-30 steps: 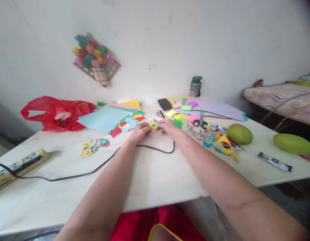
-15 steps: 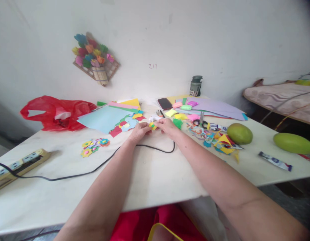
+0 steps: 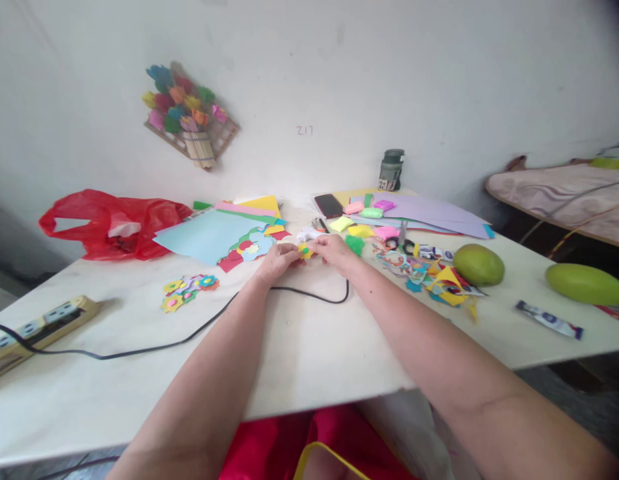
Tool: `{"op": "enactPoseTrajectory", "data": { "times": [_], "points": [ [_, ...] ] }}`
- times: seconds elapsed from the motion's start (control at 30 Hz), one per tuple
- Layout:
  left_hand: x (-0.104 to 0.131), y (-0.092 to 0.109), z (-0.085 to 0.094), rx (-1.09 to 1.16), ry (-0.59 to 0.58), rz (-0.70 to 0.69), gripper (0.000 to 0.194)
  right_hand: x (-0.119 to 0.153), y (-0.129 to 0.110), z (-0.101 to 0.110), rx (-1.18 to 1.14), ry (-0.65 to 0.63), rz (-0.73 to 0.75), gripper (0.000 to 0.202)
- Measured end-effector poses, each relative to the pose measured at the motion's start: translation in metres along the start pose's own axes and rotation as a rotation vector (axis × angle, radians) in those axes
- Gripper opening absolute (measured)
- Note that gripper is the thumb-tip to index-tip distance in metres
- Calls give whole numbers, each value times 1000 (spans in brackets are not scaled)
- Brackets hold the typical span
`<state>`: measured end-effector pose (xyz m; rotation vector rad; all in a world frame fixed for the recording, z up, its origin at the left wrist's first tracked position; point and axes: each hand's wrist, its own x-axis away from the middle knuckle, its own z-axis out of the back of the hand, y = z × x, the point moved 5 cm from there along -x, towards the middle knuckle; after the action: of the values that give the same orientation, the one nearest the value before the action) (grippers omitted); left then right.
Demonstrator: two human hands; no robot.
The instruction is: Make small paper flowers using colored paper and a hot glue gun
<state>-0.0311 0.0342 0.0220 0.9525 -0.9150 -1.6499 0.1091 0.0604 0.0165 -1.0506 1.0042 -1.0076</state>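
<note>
Between my two hands is a small yellow paper flower (image 3: pixel 305 251) with a green centre. My left hand (image 3: pixel 280 261) pinches its left side, fingers closed. From the other side my right hand (image 3: pixel 334 252) grips its right edge with thumb and fingertips. Just behind the hands lies a white glue gun (image 3: pixel 309 235), partly hidden by them; its black cord (image 3: pixel 309 293) loops beneath my wrists. Cut paper flower shapes (image 3: pixel 252 247) lie to the left of my left hand. A green crumpled piece (image 3: pixel 355 245) sits right beside my right hand.
Finished-looking paper flowers (image 3: pixel 189 292) lie at left, near a power strip (image 3: pixel 44 327) and a red plastic bag (image 3: pixel 114 223). To the right are clay packets (image 3: pixel 360 231), scissors (image 3: pixel 402 241), paper scraps (image 3: pixel 447 285), a green mango (image 3: pixel 478 265) and a tube (image 3: pixel 549 321). A phone (image 3: pixel 328 206) lies behind.
Both hands stay nearly in place around the yellow flower. The flower is turned slightly, so its green centre shows a little more clearly.
</note>
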Motion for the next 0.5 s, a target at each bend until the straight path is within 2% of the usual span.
{"op": "enactPoseTrajectory", "data": {
  "times": [0.2, 0.33, 0.5],
  "points": [
    [0, -1, -1, -5, -13, 18, 23, 1, -2, 1, 45, 4, 2, 25],
    [2, 4, -1, 32, -24, 29, 22, 1, -6, 3, 87, 7, 42, 27],
    [5, 11, 0, -36, 2, 6, 22, 4, -9, 2, 122, -3, 75, 27]
  ]
}}
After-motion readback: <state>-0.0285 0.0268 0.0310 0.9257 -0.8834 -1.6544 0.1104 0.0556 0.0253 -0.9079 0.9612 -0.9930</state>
